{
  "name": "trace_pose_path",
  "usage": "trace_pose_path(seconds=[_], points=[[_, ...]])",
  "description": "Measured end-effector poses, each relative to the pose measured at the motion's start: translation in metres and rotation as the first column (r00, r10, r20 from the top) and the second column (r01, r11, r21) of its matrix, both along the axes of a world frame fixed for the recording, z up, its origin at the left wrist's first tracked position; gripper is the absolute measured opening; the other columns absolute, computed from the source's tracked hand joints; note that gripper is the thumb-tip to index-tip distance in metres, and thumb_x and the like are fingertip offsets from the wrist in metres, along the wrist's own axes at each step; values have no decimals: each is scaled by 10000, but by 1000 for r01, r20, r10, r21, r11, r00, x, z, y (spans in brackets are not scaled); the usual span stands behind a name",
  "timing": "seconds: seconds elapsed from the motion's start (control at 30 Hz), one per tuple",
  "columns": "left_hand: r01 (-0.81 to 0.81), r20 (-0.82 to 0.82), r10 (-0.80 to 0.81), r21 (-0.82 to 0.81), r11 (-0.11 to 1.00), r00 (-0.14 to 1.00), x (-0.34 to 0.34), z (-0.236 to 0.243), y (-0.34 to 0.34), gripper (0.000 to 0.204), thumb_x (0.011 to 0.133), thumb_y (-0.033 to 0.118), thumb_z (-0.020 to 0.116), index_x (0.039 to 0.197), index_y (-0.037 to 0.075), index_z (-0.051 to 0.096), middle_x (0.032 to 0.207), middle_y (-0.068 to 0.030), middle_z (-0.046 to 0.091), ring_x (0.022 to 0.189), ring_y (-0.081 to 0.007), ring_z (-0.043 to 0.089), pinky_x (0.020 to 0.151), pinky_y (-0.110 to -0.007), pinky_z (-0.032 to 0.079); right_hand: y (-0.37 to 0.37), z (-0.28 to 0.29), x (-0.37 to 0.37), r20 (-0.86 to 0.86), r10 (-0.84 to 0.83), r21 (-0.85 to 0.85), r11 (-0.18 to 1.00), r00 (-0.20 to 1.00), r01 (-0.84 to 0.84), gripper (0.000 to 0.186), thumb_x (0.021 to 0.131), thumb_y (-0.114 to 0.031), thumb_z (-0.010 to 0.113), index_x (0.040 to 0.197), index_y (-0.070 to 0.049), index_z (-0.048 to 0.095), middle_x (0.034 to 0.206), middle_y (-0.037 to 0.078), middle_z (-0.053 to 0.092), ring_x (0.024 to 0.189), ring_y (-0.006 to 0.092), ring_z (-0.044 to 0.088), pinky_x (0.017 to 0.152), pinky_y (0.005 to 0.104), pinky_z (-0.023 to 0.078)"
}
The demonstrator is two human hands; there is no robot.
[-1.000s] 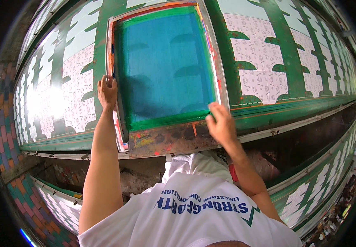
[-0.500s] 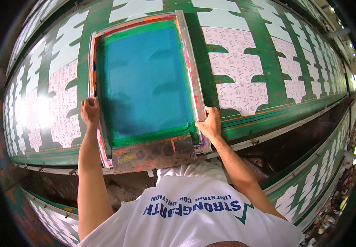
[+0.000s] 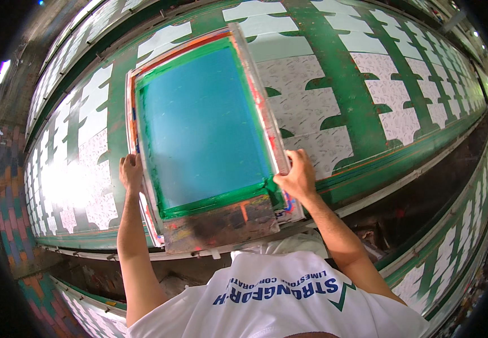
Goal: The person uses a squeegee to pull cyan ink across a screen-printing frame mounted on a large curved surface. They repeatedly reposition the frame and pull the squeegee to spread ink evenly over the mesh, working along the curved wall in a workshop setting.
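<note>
Both my hands hold a screen printing frame (image 3: 204, 129) by its long sides. It has blue-green mesh, a green border and paint-smeared edges. My left hand (image 3: 131, 170) is closed on the left rail, thumb on top. My right hand (image 3: 298, 174) grips the right rail near its lower end. A stained dark board (image 3: 221, 226) spans the frame's near end. Under and around the frame lie white fabric pieces (image 3: 306, 90) with curved cutouts, some carrying small printed drawings. They rest in rows on a long green table (image 3: 351, 112).
A metal rail (image 3: 390, 179) runs along the table's near edge, with a dark gap beyond it. Another table (image 3: 441, 248) with similar white pieces stands to the lower right. More pieces lie to the left under bright glare. Coloured floor bricks (image 3: 15, 203) show at far left.
The frame, held in both hands, now looks lifted and tilted, its mesh no longer showing the shapes beneath. In the picture, hands and frame sit slightly lower and further right; my view has turned too.
</note>
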State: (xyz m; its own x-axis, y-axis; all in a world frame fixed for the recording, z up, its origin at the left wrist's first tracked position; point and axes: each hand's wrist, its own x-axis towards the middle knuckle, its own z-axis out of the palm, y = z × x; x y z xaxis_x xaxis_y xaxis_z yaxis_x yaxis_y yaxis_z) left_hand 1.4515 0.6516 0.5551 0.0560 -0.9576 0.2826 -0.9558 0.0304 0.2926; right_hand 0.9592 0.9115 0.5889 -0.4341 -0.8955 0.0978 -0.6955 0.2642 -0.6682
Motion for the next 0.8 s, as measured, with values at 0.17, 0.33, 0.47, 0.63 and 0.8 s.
trace_pose_path(seconds=[0.17,0.33,0.47,0.63,0.8], points=[[-23,-32,23,-22,999,999,-140,-9,41,238,973,359,702,924,126,716,923,-88,663,853,-334,667,772,-466,544,29,-16,-154,63,48,30,998,997,-50,591,645,-135,823,1188,-20,618,1092,168,605,1015,358,648,877,468,542],[-16,-116,19,21,1000,993,-274,-15,91,231,949,339,736,947,111,705,977,-75,653,931,-311,666,829,-456,541,73,-26,-278,34,83,52,995,996,-84,569,694,-82,821,1211,4,598,1095,146,580,987,317,653,858,418,561],[-9,-158,11,11,1000,987,-331,-8,113,263,944,361,744,994,106,697,984,-81,652,954,-321,674,830,-468,543,101,-29,-326,130,51,87,994,990,-63,590,705,-85,828,1234,13,585,1108,132,571,979,289,639,860,410,551],[-16,-111,9,-70,997,994,-359,-4,119,253,933,342,759,966,107,673,976,-93,631,936,-337,666,810,-492,539,109,-34,-353,41,89,25,996,995,-90,569,693,-96,826,1200,6,589,1094,130,572,990,298,623,877,427,534],[2,-87,-8,-74,997,996,-356,-1,114,268,948,351,747,966,93,677,976,-94,636,952,-338,665,812,-489,535,86,-41,-367,74,130,23,991,989,-132,564,690,-125,827,1181,-8,575,1091,130,575,991,313,627,873,437,534]])
